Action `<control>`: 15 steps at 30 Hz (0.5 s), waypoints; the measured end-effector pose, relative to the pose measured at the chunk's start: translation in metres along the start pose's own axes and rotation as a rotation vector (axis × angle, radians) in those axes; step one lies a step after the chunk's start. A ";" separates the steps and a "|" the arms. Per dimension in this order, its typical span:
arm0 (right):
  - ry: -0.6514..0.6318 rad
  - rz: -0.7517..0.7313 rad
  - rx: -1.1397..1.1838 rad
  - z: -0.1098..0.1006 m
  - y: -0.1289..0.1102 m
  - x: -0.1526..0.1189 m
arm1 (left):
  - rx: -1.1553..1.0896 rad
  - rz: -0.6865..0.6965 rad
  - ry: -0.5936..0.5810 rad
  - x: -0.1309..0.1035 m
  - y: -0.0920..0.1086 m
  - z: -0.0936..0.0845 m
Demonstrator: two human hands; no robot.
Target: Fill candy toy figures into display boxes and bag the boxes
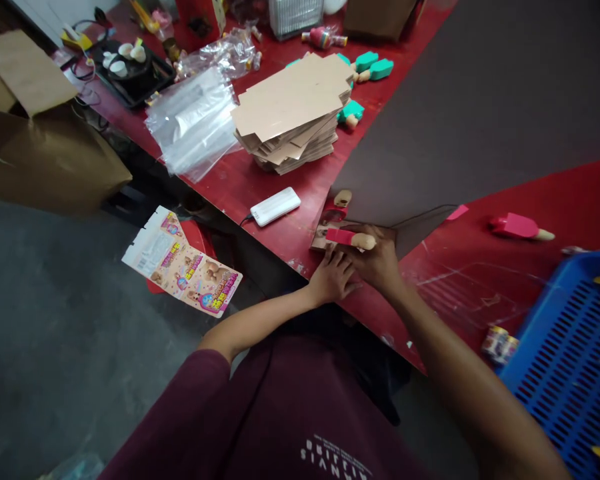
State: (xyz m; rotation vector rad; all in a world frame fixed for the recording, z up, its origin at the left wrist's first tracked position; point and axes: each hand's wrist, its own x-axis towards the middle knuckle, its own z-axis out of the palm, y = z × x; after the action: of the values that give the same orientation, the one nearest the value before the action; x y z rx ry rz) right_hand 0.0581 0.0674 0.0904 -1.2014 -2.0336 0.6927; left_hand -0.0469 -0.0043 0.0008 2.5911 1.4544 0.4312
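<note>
My right hand (380,260) is closed on a small pink block with a rounded wooden handle (341,237), held over a low wooden board (319,244). The fingers are partly hidden behind the handle. Beside it my left hand (331,276) lies flat with its fingers apart, at the board's near edge on the red table (300,237). A second, red piece with a wooden end (343,198) rests at the back of the board, next to a tall dark panel (480,100). Whether the held piece touches the board, I cannot tell.
A white power bank (275,207), stacked cardboard blanks (295,100) and clear plastic bags (193,120) lie to the left. Teal wooden-handled pieces (380,69) are behind. Right are another pink piece (520,226) and a blue basket (540,360). A printed card (185,263) sits on a red stool.
</note>
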 end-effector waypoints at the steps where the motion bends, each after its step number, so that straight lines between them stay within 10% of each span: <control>1: -0.035 0.003 -0.038 0.000 0.000 0.004 | -0.016 0.006 0.012 0.000 0.000 0.002; 6: -0.187 0.076 -0.177 0.011 -0.001 0.021 | -0.084 0.005 0.056 -0.001 -0.002 0.010; 12: 0.252 0.015 -0.246 0.038 -0.002 0.007 | -0.096 0.002 0.004 -0.001 -0.003 0.014; 15: 0.273 -0.004 -0.192 0.049 -0.007 0.007 | -0.130 -0.024 -0.042 -0.001 -0.003 0.009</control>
State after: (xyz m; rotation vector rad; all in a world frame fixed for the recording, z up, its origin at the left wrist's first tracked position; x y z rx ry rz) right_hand 0.0148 0.0650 0.0663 -1.3206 -1.9020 0.3149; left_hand -0.0469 -0.0033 -0.0092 2.4642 1.3937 0.4503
